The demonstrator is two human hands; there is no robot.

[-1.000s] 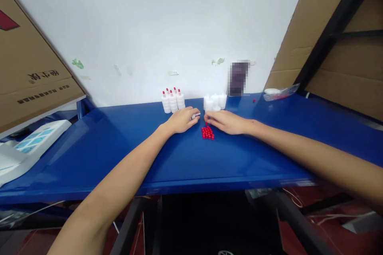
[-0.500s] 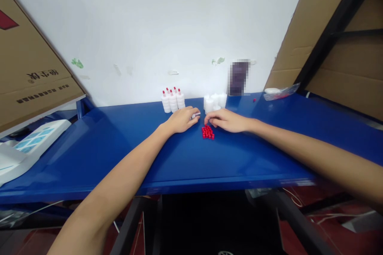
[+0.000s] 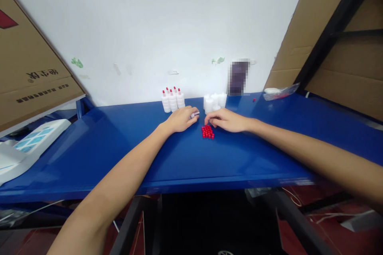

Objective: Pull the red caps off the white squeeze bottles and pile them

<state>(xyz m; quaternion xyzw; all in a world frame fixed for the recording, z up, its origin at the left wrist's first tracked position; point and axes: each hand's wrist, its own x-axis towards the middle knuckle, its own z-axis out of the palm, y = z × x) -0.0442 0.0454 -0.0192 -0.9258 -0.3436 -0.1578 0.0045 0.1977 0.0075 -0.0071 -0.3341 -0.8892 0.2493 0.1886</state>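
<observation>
My left hand [image 3: 182, 119] rests on the blue table, its fingers closed round a small whitish nozzle-like piece [image 3: 194, 114] that sticks out past the fingertips. My right hand [image 3: 226, 120] is curled, palm down, with its fingertips at the far edge of a tight cluster of red caps [image 3: 208, 132]. Whether a cap sits between those fingertips is too small to make out. Behind my left hand stand several white squeeze bottles [image 3: 173, 101] with clear nozzles and red tips. A group of white bottles without nozzles [image 3: 214, 102] stands beyond my right hand, which partly hides them.
A white device with blue panels [image 3: 34, 143] lies at the table's left end. One loose red cap [image 3: 254, 99] and a clear plastic bag [image 3: 280, 92] lie at the back right. Cardboard [image 3: 32, 55] rises at the left; a white wall [image 3: 143, 40] stands behind.
Both hands stay nearly where they were, my left one still holding the whitish piece. The bottles and the cap cluster look the same; the view has shifted very slightly.
</observation>
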